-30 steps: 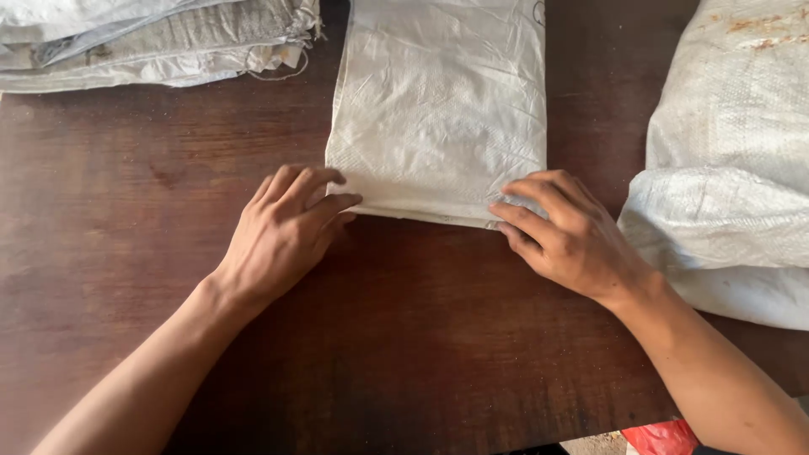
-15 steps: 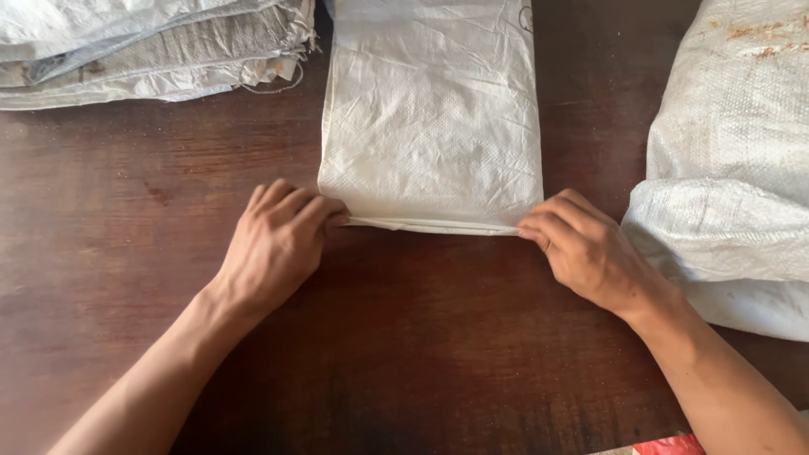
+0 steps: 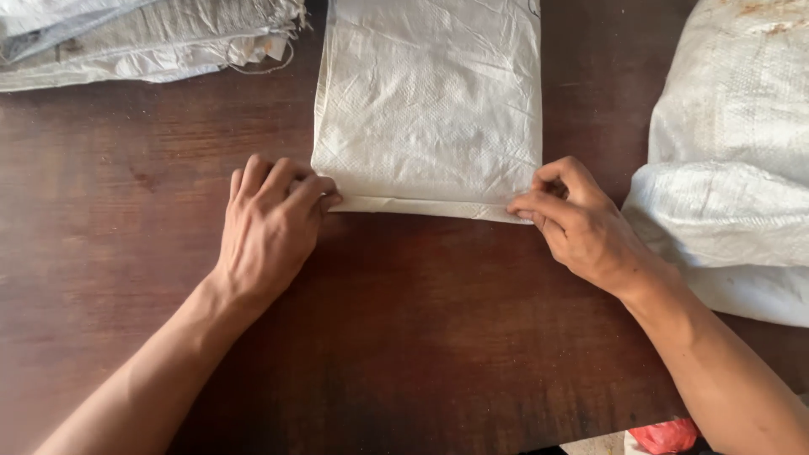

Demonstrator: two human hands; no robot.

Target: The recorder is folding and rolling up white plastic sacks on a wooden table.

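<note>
A folded white woven sack is laid flat at the middle of the dark wooden table. Its near left corner is pinched by the left hand, its near right corner by the right hand. More sacks are stacked at the far left and piled at the right.

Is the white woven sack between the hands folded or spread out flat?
Folded: the white woven sack shows a doubled near edge with layers, pinched at its corners by the left hand and right hand on the wooden table.
</note>
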